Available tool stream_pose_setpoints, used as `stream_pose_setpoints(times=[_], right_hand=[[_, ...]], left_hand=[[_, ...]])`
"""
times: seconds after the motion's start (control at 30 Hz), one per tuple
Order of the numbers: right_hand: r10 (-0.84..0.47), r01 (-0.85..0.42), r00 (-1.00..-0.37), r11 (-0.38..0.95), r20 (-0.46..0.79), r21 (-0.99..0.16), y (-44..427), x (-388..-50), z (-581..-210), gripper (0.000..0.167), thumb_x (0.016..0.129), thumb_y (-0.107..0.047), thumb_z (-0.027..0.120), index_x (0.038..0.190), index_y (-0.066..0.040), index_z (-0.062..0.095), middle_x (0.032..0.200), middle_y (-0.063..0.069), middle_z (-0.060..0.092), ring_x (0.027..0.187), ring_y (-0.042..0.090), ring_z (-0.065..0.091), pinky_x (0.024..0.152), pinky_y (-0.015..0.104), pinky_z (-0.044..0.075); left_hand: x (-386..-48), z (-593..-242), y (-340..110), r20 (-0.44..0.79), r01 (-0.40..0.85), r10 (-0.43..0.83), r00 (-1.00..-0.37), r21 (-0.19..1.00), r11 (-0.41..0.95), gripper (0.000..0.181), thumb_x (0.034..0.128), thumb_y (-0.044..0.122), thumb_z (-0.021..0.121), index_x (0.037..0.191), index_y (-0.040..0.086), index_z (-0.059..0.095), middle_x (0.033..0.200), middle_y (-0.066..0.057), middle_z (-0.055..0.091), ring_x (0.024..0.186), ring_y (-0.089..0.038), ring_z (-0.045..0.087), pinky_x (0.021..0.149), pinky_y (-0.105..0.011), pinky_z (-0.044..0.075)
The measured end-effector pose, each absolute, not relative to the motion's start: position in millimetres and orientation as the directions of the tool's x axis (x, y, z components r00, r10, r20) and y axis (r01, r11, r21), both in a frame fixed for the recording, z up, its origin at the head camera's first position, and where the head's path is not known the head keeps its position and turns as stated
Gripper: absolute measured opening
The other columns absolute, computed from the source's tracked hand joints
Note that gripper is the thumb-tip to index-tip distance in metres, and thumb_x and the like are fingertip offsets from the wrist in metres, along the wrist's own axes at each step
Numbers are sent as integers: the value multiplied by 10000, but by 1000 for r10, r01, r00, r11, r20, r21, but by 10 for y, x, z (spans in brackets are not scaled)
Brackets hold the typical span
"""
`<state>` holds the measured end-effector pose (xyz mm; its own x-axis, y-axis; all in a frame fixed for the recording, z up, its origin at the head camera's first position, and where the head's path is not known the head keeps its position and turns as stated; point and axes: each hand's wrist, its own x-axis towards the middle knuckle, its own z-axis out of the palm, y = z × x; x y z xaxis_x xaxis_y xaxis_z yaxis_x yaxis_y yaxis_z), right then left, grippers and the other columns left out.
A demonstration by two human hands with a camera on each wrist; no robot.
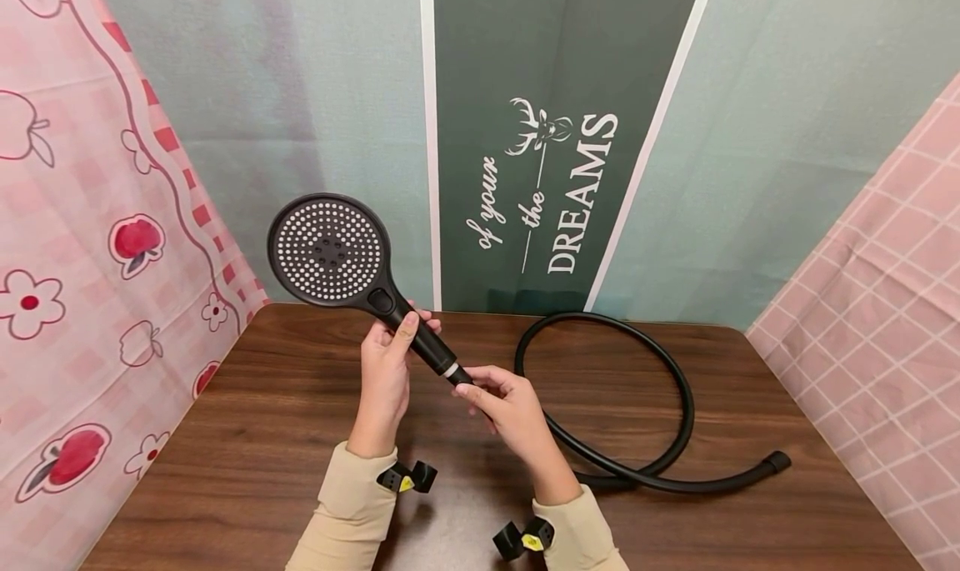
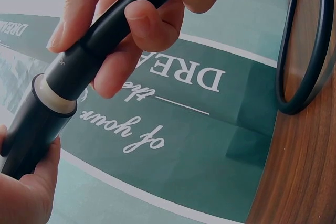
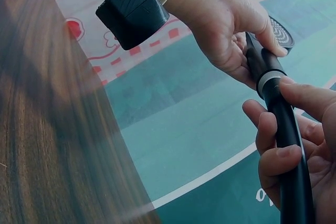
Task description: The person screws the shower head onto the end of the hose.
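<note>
A black shower head (image 1: 328, 252) with a round face of pale nozzles is held tilted above the table, its face up and to the left. My left hand (image 1: 388, 367) grips its handle (image 1: 431, 346), thumb along the front. At the handle's lower end my right hand (image 1: 506, 404) pinches the end of a black hose (image 2: 79, 69). A whitish ring (image 2: 52, 95) shows between handle and hose end in the left wrist view. Whether the two are threaded together I cannot tell. Both hands and the joint also appear in the right wrist view.
The hose (image 1: 686, 404) lies in a loop on the brown wooden table (image 1: 247, 471), its free end (image 1: 780, 461) toward the right. Behind hangs a green cloth (image 1: 517, 54) with white lettering; pink patterned cloths (image 1: 60, 304) flank the table.
</note>
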<state>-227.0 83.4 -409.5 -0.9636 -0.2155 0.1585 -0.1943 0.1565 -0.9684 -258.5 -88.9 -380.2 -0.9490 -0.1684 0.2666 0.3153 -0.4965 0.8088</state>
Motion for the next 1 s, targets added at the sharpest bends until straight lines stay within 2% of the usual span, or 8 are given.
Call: stream_pose_setpoints(times=[0.1,0.23,0.4,0.53,0.67,1.0], right_hand=[[-209,-190,-965,159,155,-969,832,-2265,-4089,239,928,-177,704,1123,-40,713,895,223,717,529,73,494,418,199,400],[-183,-167,-974,169,135,-971,820,-2251,-4069,261,881,-169,758,1111,-51,722,847,167,685,499,79,442,418,198,375],[-161,-148,-980,168,121,-975,807,-2241,-4063,325,829,-144,807,1133,-82,711,902,132,720,476,65,402,422,187,352],[-157,-151,-979,138,129,-979,802,-2243,-4059,372,819,-104,810,1153,-67,652,958,190,734,480,64,405,426,183,350],[-147,-146,-981,132,126,-980,798,-2244,-4055,340,811,-88,813,1092,-36,629,948,206,730,483,67,403,428,186,349],[-155,-174,-976,127,154,-977,795,-2241,-4053,290,825,-76,798,1054,-4,636,854,196,701,494,65,410,428,184,351]], left_hand=[[-2586,-3805,-889,270,318,-169,-948,808,-496,288,1030,92,513,1236,-95,441,903,43,708,843,-76,731,897,-260,586],[-2592,-3818,-893,265,314,-168,-950,810,-496,217,1026,111,530,1192,-22,487,922,22,709,856,-83,732,903,-270,586],[-2593,-3830,-896,261,310,-167,-951,813,-492,163,1024,128,541,1157,40,511,933,19,708,868,-86,733,906,-274,587],[-2591,-3826,-893,264,311,-164,-950,814,-491,224,1023,128,542,1191,-12,492,930,26,707,869,-82,733,909,-268,585],[-2585,-3818,-894,266,310,-159,-951,813,-492,319,1024,126,541,1241,-89,451,941,2,708,870,-81,733,912,-263,583],[-2584,-3815,-891,271,312,-155,-950,818,-483,262,1028,121,529,1219,-49,469,920,49,715,870,-75,732,907,-257,583]])
